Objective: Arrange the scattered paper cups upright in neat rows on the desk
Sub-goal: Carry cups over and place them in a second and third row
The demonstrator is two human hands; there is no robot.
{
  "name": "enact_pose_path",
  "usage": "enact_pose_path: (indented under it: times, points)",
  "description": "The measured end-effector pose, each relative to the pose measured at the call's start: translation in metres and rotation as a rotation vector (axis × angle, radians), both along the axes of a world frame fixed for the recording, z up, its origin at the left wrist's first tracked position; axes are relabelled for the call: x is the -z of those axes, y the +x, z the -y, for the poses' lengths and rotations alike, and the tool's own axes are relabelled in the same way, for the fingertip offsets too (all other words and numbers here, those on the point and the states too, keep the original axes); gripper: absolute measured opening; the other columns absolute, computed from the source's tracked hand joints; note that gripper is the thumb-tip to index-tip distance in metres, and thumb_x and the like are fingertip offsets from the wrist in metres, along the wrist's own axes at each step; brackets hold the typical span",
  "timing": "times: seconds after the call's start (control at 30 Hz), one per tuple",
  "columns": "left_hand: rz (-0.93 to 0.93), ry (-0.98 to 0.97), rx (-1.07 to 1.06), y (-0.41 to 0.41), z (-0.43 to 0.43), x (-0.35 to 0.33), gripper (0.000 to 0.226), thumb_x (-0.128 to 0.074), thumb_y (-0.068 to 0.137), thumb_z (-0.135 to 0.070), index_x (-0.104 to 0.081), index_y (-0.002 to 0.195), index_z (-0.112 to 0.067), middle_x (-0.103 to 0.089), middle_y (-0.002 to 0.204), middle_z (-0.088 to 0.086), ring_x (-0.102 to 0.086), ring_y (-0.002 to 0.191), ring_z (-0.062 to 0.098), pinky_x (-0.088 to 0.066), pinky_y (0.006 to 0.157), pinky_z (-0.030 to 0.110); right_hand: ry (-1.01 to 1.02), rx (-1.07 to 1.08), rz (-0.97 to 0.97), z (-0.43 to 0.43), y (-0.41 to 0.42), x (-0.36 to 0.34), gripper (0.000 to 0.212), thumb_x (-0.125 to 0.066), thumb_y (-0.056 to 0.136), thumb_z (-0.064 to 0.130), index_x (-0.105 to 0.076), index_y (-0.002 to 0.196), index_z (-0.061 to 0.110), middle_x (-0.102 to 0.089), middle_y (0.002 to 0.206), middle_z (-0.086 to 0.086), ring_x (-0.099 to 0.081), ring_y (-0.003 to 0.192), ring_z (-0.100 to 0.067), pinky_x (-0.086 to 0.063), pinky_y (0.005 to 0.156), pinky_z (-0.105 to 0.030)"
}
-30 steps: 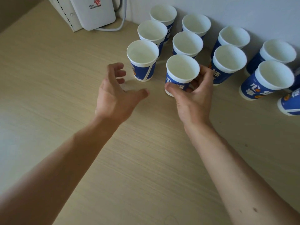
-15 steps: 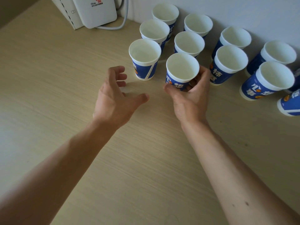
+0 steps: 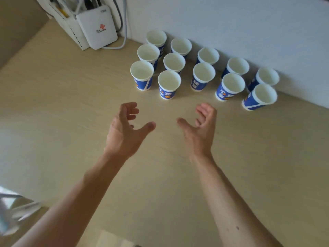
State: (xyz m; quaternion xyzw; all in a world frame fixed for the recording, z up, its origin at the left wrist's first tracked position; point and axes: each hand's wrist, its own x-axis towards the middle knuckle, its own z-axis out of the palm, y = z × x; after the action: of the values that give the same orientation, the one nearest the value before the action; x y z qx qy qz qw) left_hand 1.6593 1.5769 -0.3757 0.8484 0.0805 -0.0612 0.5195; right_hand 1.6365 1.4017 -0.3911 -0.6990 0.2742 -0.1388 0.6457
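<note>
Twelve paper cups (image 3: 169, 82) stand upright in rows on the worktop (image 3: 62, 104), close along the wall (image 3: 231, 24). The left hand (image 3: 124, 132) and right hand (image 3: 199, 129) hover farther from the wall, fingers loosely spread, holding nothing.

1 view: head cam above desk (image 3: 58, 107), looks fwd & down twd wall (image 3: 231, 24), fairly close.

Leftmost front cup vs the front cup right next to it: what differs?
The leftmost blue-and-white paper cup shows a white diagonal band on plain blue; the neighbouring blue-and-white paper cup shows white characters and an orange dot. The neighbouring cup stands nearer the camera than the leftmost. Both are upright and empty.
</note>
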Motion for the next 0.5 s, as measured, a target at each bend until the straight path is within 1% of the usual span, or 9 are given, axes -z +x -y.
enact_pose_path:
  times: [0.1, 0.2, 0.27, 0.33, 0.4, 0.47, 0.5]
  points:
    - [-0.025, -0.011, 0.059, -0.036, 0.011, -0.039, 0.062, -0.087, 0.076, -0.030, -0.056, 0.129, -0.024, -0.066, 0.120, -0.009, -0.062, 0.111, 0.009, -0.051, 0.086, 0.025, 0.068, 0.020, -0.020, 0.013, -0.042, -0.039, 0.069, -0.082, 0.075, -0.004, -0.046, 0.127, 0.024, -0.056, 0.136, -0.002, -0.055, 0.129, -0.014, -0.040, 0.111, -0.030]
    - [-0.050, -0.046, 0.120, -0.076, 0.027, -0.076, 0.057, -0.086, 0.078, -0.028, -0.058, 0.128, -0.024, -0.067, 0.119, -0.009, -0.062, 0.111, 0.009, -0.053, 0.090, 0.030, 0.099, 0.038, -0.025, 0.029, -0.089, -0.073, 0.065, -0.083, 0.076, -0.004, -0.051, 0.126, 0.023, -0.060, 0.132, 0.001, -0.060, 0.124, -0.010, -0.044, 0.108, -0.029]
    - [-0.054, -0.071, 0.151, -0.101, 0.038, -0.096, 0.053, -0.085, 0.079, -0.026, -0.059, 0.125, -0.024, -0.067, 0.119, -0.011, -0.062, 0.111, 0.007, -0.052, 0.090, 0.029, 0.125, 0.066, -0.026, 0.040, -0.119, -0.091, 0.064, -0.082, 0.076, -0.005, -0.052, 0.126, 0.022, -0.061, 0.131, 0.000, -0.063, 0.119, -0.008, -0.046, 0.107, -0.028]
    - [-0.054, -0.089, 0.165, -0.127, 0.049, -0.114, 0.050, -0.084, 0.080, -0.026, -0.061, 0.124, -0.024, -0.067, 0.118, -0.012, -0.063, 0.110, 0.005, -0.053, 0.089, 0.029, 0.145, 0.102, -0.025, 0.052, -0.150, -0.107, 0.063, -0.081, 0.077, -0.006, -0.053, 0.127, 0.020, -0.062, 0.131, -0.003, -0.065, 0.117, -0.011, -0.047, 0.107, -0.029]
    - [-0.049, -0.114, 0.148, -0.151, 0.064, -0.132, 0.046, -0.082, 0.082, -0.026, -0.061, 0.123, -0.023, -0.068, 0.117, -0.011, -0.064, 0.109, 0.007, -0.054, 0.087, 0.030, 0.165, 0.136, -0.011, 0.068, -0.181, -0.121, 0.062, -0.081, 0.077, -0.006, -0.053, 0.128, 0.017, -0.063, 0.129, -0.005, -0.066, 0.116, -0.012, -0.049, 0.104, -0.027]
    - [-0.040, -0.157, 0.120, -0.171, 0.082, -0.146, 0.041, -0.079, 0.085, -0.026, -0.062, 0.123, -0.022, -0.069, 0.116, -0.008, -0.066, 0.107, 0.009, -0.054, 0.082, 0.028, 0.181, 0.176, 0.012, 0.084, -0.207, -0.132, 0.063, -0.081, 0.077, -0.006, -0.053, 0.130, 0.014, -0.064, 0.127, -0.006, -0.068, 0.114, -0.013, -0.051, 0.099, -0.025]
    - [-0.032, -0.179, 0.118, -0.184, 0.095, -0.153, 0.039, -0.078, 0.086, -0.026, -0.063, 0.122, -0.022, -0.069, 0.116, -0.007, -0.066, 0.107, 0.010, -0.052, 0.078, 0.027, 0.192, 0.199, 0.029, 0.094, -0.222, -0.139, 0.063, -0.081, 0.077, -0.006, -0.054, 0.130, 0.012, -0.065, 0.126, -0.006, -0.068, 0.113, -0.014, -0.052, 0.100, -0.027]
